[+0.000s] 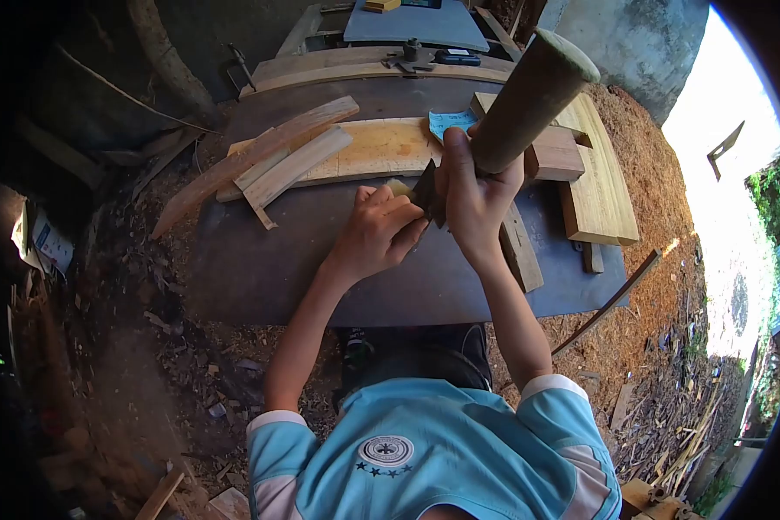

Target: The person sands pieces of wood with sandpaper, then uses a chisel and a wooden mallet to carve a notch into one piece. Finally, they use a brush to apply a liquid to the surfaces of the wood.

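Observation:
Above the near side of the dark tabletop (260, 260), my two hands are close together. My right hand (479, 199) is closed around the lower end of a thick round wooden piece (533, 100), which rises toward the camera and leans right. My left hand (380, 225) is closed, its fingertips at a dark flat piece (425, 192) with a pointed top between the hands. A small yellowish edge (399, 187) shows by the left fingers. I cannot tell what the dark piece is.
A curved board (260, 160) and a pale strip (299, 160) lie on the left over a wide light board (381, 146). Notched timber (598, 191) and a blue paper (449, 124) are on the right. Behind are a long plank (338, 76) and a dark device (458, 57). Sawdust covers the ground.

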`<state>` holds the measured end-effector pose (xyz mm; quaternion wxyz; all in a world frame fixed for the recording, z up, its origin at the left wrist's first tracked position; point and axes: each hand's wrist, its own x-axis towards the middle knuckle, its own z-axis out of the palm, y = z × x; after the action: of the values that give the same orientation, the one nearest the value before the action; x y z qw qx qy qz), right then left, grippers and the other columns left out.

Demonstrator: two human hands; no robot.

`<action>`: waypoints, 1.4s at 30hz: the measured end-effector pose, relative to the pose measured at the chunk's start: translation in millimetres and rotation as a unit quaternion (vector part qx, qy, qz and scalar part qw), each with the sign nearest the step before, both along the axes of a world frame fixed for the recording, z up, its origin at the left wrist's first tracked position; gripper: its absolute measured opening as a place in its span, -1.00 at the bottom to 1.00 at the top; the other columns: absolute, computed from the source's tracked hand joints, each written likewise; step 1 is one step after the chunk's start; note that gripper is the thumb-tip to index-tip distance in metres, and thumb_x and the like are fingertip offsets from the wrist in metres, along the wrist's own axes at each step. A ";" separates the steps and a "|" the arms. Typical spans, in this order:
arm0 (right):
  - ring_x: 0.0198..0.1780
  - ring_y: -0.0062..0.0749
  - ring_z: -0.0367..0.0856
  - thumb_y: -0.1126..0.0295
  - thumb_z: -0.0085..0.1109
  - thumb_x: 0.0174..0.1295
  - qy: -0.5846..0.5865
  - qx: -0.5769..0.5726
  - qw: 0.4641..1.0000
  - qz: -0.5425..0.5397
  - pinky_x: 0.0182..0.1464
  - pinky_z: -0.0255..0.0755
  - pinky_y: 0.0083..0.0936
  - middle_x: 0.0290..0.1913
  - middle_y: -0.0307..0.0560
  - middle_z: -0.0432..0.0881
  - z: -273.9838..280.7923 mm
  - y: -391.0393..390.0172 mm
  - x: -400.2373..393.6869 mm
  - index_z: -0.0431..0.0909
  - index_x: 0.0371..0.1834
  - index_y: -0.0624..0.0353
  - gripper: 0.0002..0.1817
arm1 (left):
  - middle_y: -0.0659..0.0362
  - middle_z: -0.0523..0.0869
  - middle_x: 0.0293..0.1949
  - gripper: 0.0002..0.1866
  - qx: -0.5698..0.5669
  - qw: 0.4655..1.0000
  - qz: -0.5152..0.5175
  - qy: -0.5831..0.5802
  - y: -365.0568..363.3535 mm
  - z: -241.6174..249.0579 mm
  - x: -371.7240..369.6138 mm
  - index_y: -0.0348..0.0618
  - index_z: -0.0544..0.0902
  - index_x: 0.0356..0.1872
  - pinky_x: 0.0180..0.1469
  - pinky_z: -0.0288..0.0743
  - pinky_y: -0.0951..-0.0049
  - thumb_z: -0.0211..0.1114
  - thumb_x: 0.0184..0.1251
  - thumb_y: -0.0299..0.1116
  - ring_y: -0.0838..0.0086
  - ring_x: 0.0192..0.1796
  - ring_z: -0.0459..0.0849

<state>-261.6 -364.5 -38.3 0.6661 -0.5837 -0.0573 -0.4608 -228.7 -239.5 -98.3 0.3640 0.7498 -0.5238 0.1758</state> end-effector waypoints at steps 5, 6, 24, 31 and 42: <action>-0.40 -0.69 0.39 0.50 0.24 0.09 0.036 -0.078 0.995 -0.046 -0.37 0.30 -0.72 -0.41 -0.29 0.45 -7.4 6.1 -4.9 0.29 -0.16 0.26 -0.67 | 0.27 0.48 -0.54 -0.91 -0.002 0.999 -0.009 -0.030 1.0 -0.8 -2.1 -0.07 0.53 -0.44 -0.25 0.14 0.41 0.27 0.08 -0.37 0.43 -0.43 0.40; -0.40 -0.68 0.39 0.49 0.24 0.08 0.040 -0.078 0.995 -0.041 -0.37 0.30 -0.71 -0.41 -0.29 0.45 -7.4 6.4 -5.3 0.29 -0.16 0.26 -0.66 | 0.28 0.48 -0.54 -0.91 0.000 0.999 -0.007 -0.033 1.2 -0.8 -2.6 -0.07 0.53 -0.44 -0.25 0.14 0.41 0.27 0.08 -0.37 0.43 -0.43 0.40; -0.79 -0.63 0.21 0.55 0.14 0.00 0.103 -0.045 0.983 0.147 -0.73 0.12 -0.67 -0.72 -0.24 0.30 66.2 -15.2 -3.9 0.25 -0.35 0.16 -0.76 | 0.28 0.45 -0.53 -0.92 0.012 1.000 -0.028 -0.008 3.1 1.5 1.2 -0.07 0.53 -0.43 -0.22 0.12 0.43 0.26 0.10 -0.38 0.48 -0.39 0.40; -0.73 -0.68 0.38 0.60 0.09 -0.12 0.082 -0.042 0.971 0.221 -0.67 0.24 -0.71 -0.73 -0.28 0.43 67.0 -16.6 -1.9 0.39 -0.63 0.23 -0.92 | 0.28 0.41 -0.55 -0.92 0.019 0.999 -0.033 0.002 2.3 -0.1 2.1 -0.07 0.53 -0.43 -0.21 0.11 0.43 0.26 0.10 -0.38 0.48 -0.38 0.39; -0.58 -0.72 0.36 0.59 0.09 -0.18 0.078 -0.055 0.973 0.209 -0.54 0.26 -0.69 -0.63 -0.33 0.42 63.0 -17.5 -9.4 0.37 -0.61 0.22 -0.91 | 0.27 0.46 -0.51 -0.91 0.005 0.999 -0.041 -0.007 2.3 0.9 -1.1 -0.13 0.52 -0.42 -0.18 0.13 0.44 0.26 0.09 -0.41 0.45 -0.36 0.40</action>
<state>-271.0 -382.0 24.7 0.7168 -0.6286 -0.1512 -0.2610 -229.8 -237.1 -97.4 0.3636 0.7283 -0.5573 0.1638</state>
